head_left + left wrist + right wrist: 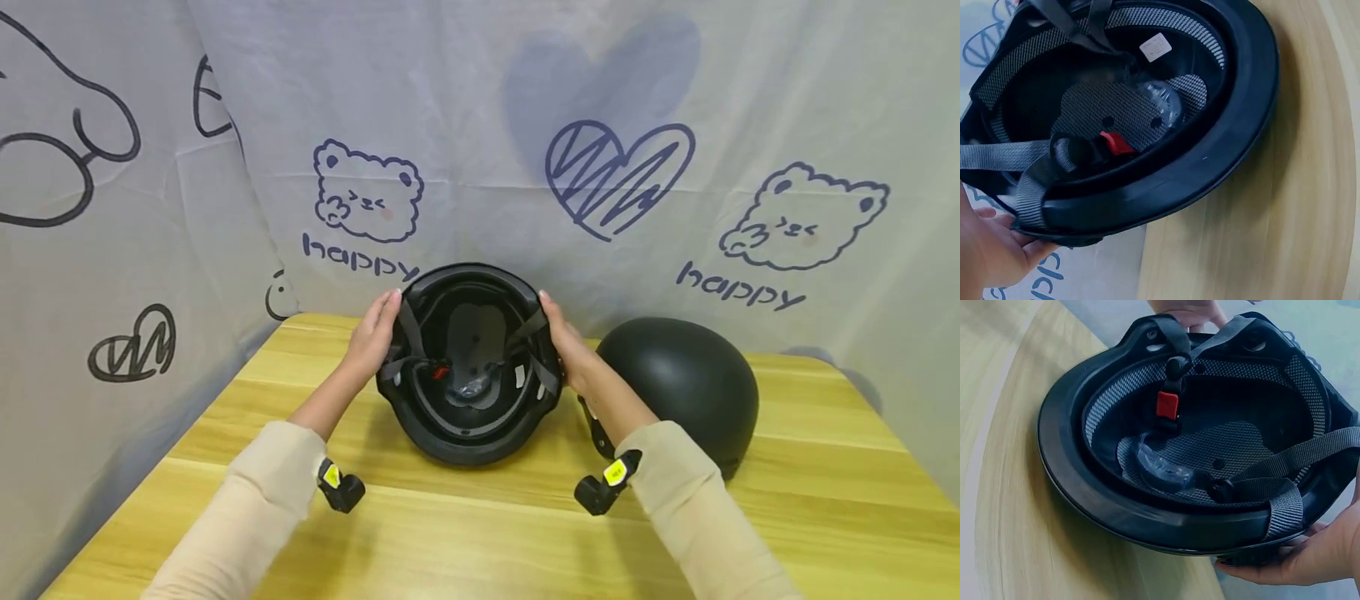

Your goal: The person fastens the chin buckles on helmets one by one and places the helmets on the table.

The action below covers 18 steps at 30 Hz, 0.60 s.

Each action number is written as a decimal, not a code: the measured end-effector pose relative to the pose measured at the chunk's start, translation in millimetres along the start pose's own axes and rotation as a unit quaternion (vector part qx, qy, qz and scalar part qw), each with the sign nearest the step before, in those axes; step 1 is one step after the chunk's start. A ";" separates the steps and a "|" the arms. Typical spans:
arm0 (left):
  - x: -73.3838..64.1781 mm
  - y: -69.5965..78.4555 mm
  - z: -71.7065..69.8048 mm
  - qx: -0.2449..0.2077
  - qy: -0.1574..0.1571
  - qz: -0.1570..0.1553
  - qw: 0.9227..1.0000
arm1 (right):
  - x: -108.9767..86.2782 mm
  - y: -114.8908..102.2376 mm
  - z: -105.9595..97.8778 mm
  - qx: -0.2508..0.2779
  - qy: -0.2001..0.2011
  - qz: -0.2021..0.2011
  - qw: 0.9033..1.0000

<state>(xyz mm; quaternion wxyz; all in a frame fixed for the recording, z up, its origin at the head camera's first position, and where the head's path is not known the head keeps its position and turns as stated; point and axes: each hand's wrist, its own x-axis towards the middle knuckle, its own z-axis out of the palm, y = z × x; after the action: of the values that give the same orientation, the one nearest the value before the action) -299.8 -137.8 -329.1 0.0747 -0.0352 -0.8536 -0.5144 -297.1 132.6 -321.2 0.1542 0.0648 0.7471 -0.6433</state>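
A black helmet is held up over the wooden table, its hollow inside turned towards me. My left hand grips its left side, and my right hand grips the right side. In each wrist view the fingers go behind the shell and are partly hidden. Grey straps cross the opening. A red buckle piece lies against the padding, near a clear plastic part. One white label is stuck inside.
A second black helmet sits on the wooden table, dome up, just beyond my right forearm. Behind the table hangs a pale cloth with bear and heart drawings. Small black cameras are strapped to both wrists.
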 end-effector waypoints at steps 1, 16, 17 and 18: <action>0.9 0.3 -1.8 -0.012 -0.002 -0.006 1.000 | -1.4 -1.3 0.0 -0.011 0.010 -0.009 1.000; 1.6 7.2 -9.7 -0.115 0.002 0.011 0.993 | -8.7 6.6 1.4 -0.017 0.018 -0.109 0.994; 1.5 9.0 -9.4 -0.115 0.004 0.015 0.993 | -8.2 8.3 0.7 -0.010 0.014 -0.117 0.993; 1.6 10.7 -9.1 -0.117 0.004 0.019 0.993 | -7.9 9.9 -0.2 -0.004 0.011 -0.125 0.992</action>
<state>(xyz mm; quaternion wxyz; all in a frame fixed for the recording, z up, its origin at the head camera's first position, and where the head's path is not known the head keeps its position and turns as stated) -299.0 -140.8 -315.3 0.0831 -0.0574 -0.7865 -0.6093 -286.7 135.2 -328.1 0.0647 -0.0226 0.7535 -0.6539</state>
